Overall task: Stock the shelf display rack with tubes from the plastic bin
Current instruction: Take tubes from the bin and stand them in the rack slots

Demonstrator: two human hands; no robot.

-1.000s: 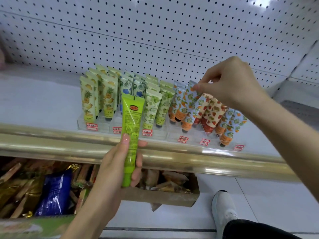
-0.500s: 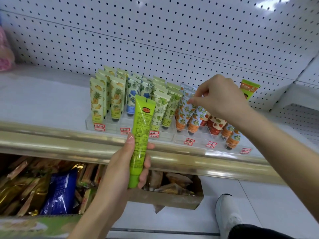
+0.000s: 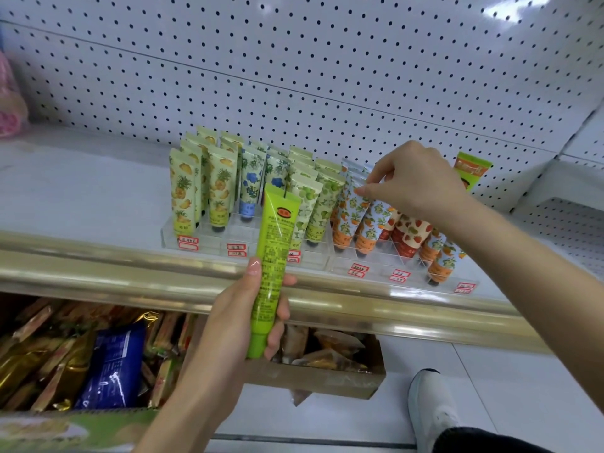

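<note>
My left hand [image 3: 242,308] grips a bright green tube [image 3: 273,266] upright, cap down, in front of the shelf's gold edge. A clear display rack [image 3: 376,259] on the white shelf holds rows of patterned tubes: pineapple tubes [image 3: 222,188] at the left, blue-flower and green ones in the middle, orange-print tubes [image 3: 351,214] at the right. My right hand [image 3: 415,181] reaches over the rack's right part and pinches the top of an orange-print tube. Another green tube [image 3: 472,168] stands behind that hand. The plastic bin is not in view.
A white pegboard [image 3: 327,67] backs the shelf. A gold rail [image 3: 98,266] runs along its front edge. Below are cardboard boxes [image 3: 327,377] of wrapped snacks and a blue packet [image 3: 114,364]. A pink bag [image 3: 9,106] sits far left. My shoe [image 3: 431,410] is on the floor.
The view has shifted so the rack sits further right. My right hand stays at the tops of the orange-print tubes. A green tube behind it has come into view.
</note>
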